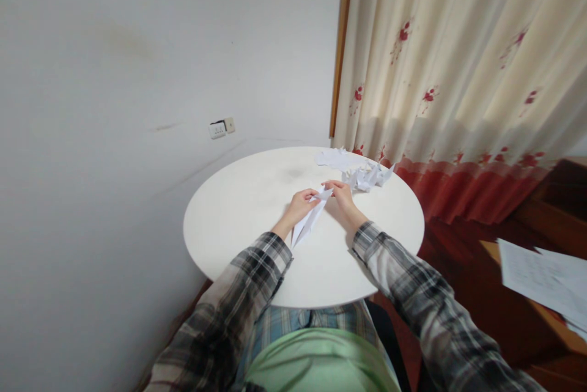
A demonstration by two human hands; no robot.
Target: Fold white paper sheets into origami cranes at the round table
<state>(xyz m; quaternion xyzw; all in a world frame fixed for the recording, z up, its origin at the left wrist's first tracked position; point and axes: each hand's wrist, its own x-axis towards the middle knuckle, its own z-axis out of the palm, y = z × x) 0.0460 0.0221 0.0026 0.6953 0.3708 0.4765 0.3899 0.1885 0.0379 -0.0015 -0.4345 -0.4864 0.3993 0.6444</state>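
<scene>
A long, narrow folded piece of white paper (306, 225) lies pointing toward me on the round white table (238, 214). My left hand (301, 202) pinches its far end from the left. My right hand (340, 194) pinches the same end from the right, fingers curled. Both hands sit close together over the middle of the table. Both forearms wear plaid sleeves.
Several folded and crumpled white paper pieces (362, 173) lie at the table's far right edge. A cream curtain with red flowers (458, 74) hangs behind. A white wall with a socket (221, 128) is to the left. Printed sheets (545, 279) rest on wooden furniture at right.
</scene>
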